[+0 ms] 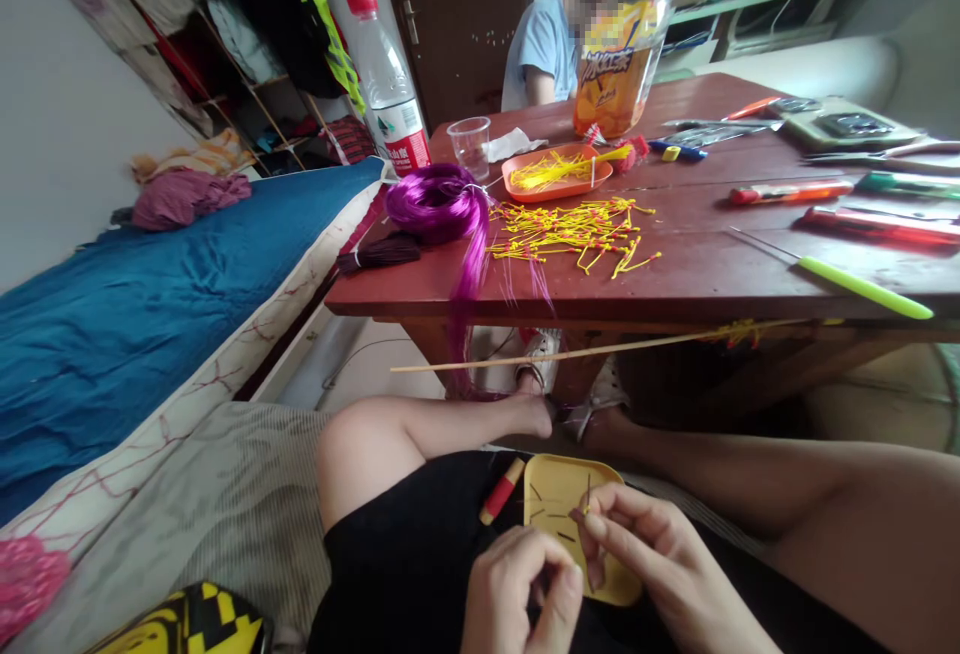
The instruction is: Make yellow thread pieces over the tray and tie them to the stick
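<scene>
Over my lap, my right hand (660, 554) pinches a thin dark stick-like piece with a bit of yellow at its base between thumb and fingertips. Just to its left, my left hand (521, 589) is closed, its fingers curled in; whatever it may hold is hidden. Both hands hover above a small yellow tray (544, 474) resting on my lap, with several short dark bits lying in it. Against the tray's left side lies a red and tan tube-shaped spool (502, 492).
Ahead stands a red-brown table (697, 274) with a purple strand bundle (431, 202), yellow knotted cords (574, 229), an orange dish (551, 192), bottles (615, 54) and a green-handled awl (862, 286). A thin stick (555, 354) juts along its front edge. A person sits beyond.
</scene>
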`<act>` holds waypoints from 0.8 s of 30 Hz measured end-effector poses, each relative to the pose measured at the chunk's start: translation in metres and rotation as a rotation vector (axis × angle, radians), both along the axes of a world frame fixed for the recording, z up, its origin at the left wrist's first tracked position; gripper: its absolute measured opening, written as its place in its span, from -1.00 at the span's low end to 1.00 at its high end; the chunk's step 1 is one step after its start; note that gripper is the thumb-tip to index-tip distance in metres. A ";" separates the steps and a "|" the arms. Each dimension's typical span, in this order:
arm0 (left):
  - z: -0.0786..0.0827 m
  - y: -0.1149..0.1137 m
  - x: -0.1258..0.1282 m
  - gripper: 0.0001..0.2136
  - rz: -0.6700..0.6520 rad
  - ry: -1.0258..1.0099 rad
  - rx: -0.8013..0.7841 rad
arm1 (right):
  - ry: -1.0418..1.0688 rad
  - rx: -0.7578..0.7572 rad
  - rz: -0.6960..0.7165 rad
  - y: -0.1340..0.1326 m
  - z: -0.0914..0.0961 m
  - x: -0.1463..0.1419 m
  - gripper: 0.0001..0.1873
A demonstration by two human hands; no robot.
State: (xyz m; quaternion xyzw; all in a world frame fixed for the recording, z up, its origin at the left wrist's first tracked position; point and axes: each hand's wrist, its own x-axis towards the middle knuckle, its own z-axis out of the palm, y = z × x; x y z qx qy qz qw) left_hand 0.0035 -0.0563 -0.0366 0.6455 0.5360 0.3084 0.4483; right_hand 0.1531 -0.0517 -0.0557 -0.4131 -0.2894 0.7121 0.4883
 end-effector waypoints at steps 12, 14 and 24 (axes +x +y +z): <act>0.007 0.024 0.004 -0.78 -0.113 0.085 -0.079 | -0.072 0.006 0.064 -0.005 -0.004 -0.011 -0.61; 0.007 0.025 0.005 -0.77 -0.114 0.087 -0.049 | -0.076 0.010 0.060 -0.006 -0.005 -0.011 -0.62; -0.011 0.014 0.006 -0.79 -0.054 -0.060 -0.192 | -0.182 0.097 -0.074 -0.001 -0.006 -0.010 -0.70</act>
